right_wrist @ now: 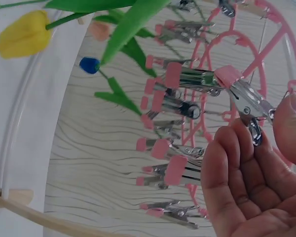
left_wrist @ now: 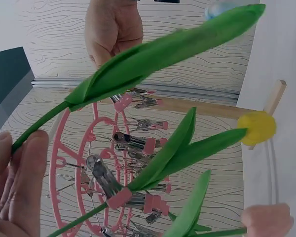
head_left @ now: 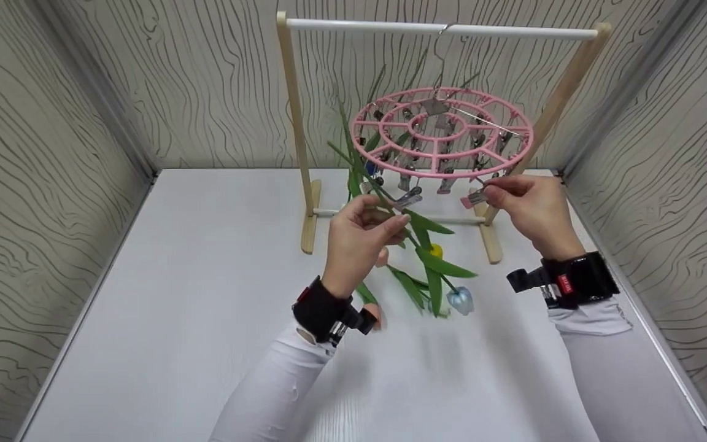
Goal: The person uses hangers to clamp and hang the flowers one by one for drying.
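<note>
My left hand [head_left: 363, 239] pinches the green stem of an artificial tulip between thumb and fingers. Its pale blue bloom [head_left: 461, 301] hangs down to the right, below long green leaves [head_left: 445, 264]. My right hand [head_left: 537, 212] holds a metal clip [right_wrist: 244, 96] with pink tips at the right front edge of a round pink hanging rack [head_left: 434, 174]. More such clips dangle under the rings. Some carry other tulips by their stems, among them a yellow tulip [left_wrist: 256, 129] and a dark blue tulip [right_wrist: 90, 65].
The rack hangs by a metal hook from the white bar [head_left: 378, 26] of a stand with wooden legs [head_left: 296, 116]. A peach tulip [head_left: 373, 314] shows beside my left wrist. The white table [head_left: 206, 294] lies below, with patterned walls [head_left: 218, 80] around.
</note>
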`<state>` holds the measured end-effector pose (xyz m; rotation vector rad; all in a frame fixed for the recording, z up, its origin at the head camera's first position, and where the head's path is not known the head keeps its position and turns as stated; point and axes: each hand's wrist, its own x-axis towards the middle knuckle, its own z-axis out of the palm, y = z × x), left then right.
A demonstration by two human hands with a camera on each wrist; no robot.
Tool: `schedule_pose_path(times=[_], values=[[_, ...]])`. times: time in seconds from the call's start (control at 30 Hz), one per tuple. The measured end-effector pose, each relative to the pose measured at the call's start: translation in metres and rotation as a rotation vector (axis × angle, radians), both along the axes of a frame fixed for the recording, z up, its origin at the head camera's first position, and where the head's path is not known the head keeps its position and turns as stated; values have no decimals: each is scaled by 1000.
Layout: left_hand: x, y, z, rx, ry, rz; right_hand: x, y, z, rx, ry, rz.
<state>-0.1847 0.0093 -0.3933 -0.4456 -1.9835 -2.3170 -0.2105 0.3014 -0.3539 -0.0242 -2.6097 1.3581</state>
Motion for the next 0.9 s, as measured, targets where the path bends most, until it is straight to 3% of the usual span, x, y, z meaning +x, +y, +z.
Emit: schedule_pose_path(times=[0.9], values=[[-22, 31, 18, -148, -68, 32, 25, -33, 3, -48, 124, -84]])
